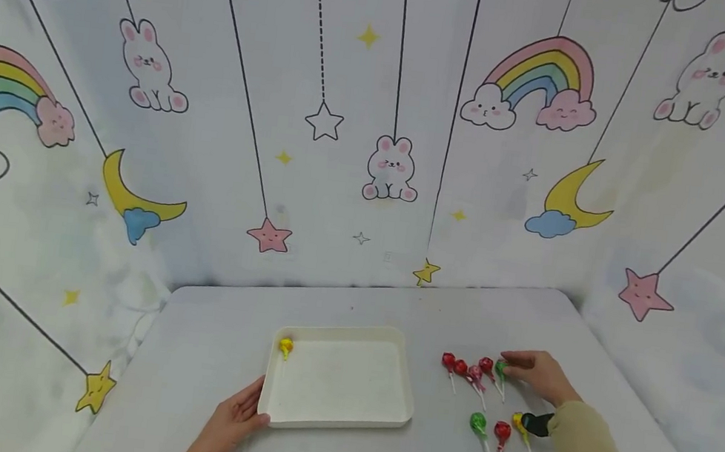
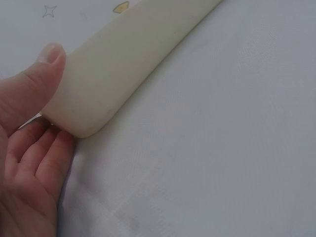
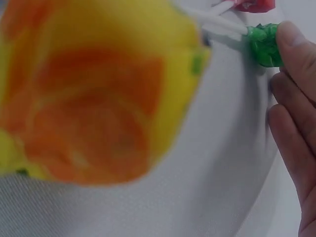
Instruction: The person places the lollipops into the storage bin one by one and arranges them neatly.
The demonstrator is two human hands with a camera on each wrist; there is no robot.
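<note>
My left hand (image 1: 231, 421) grips the near left corner of a white rectangular tray (image 1: 340, 426); in the left wrist view the thumb lies along the tray wall (image 2: 108, 74) and the fingers curl at its lower edge. One yellow lollipop (image 1: 285, 347) lies in the tray's far left corner. To the right, my right hand (image 1: 543, 377) pinches the wrapped head of a green lollipop (image 3: 265, 47) between thumb and fingers, its white stick pointing away from the hand. Beside it lie several red and pink lollipops (image 1: 460, 368).
Nearer the front right are a second green lollipop (image 1: 478, 423), a red one (image 1: 502, 432) and a yellow one (image 1: 519, 423) beneath the right wrist. The yellow one looms blurred in the right wrist view. Decorated walls (image 1: 338, 201) border the white table (image 1: 208, 343).
</note>
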